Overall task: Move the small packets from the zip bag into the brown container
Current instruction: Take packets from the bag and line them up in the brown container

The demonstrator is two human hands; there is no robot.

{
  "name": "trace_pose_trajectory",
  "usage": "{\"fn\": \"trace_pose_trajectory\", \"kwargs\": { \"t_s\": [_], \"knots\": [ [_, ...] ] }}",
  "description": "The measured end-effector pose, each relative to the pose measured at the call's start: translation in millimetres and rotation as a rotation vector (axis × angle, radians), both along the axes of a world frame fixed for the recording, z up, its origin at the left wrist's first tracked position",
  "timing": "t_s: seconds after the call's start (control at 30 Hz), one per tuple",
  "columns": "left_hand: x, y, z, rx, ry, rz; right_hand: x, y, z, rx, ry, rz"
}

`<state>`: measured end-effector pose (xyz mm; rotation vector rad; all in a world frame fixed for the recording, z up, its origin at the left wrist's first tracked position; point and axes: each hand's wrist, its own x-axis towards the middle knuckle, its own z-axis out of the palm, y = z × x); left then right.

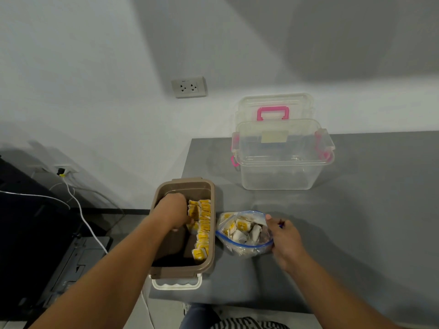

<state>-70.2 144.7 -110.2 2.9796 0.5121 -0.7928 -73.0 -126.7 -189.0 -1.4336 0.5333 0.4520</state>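
Left hand, grip unclear, sits in the part-filled brown container; right hand pinches the zip bag beside it, small packets remaining.

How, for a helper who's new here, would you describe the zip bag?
On the grey table, look just right of the brown container. The zip bag lies there, its mouth held by the right hand. Unlike the rigid clear box behind, it is soft, with a blue rim.
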Motion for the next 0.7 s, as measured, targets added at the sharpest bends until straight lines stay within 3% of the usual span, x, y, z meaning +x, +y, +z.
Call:
{"fn": "trace_pose_trajectory", "kwargs": {
  "t_s": [0.07,0.17,0.23,0.33,0.5,0.63,0.7],
  "knots": [
    [-2.5,-8.7,17.7,-0.006,-0.148,-0.056,0.0,-2.0,-0.6,-0.026,-0.017,-0.013],
    [-12.7,-38.4,43.3,-0.256,-0.361,-0.019,-1.9,-5.8,-2.2,-0.007,-0.032,-0.040],
    [-20.2,-63.7,51.7,-0.436,-0.434,-0.030,-3.2,-7.6,-7.0,-0.007,-0.011,-0.009],
    [-22.3,-98.0,43.8,-0.525,-0.462,-0.118,-4.0,-9.3,-14.8,-0.018,0.061,0.050],
    [-10.7,-139.7,3.1,-0.384,-0.330,-0.231,-4.8,-13.2,-18.0,0.020,0.139,0.101],
    [-4.4,-154.6,-29.2,-0.112,-0.158,-0.363,-1.0,-19.6,-21.1,0.066,0.159,0.068],
    [-2.0,-159.1,-36.6,-0.072,-0.100,-0.360,-0.8,-24.1,-15.3,0.109,0.158,0.045]
  ]
}}
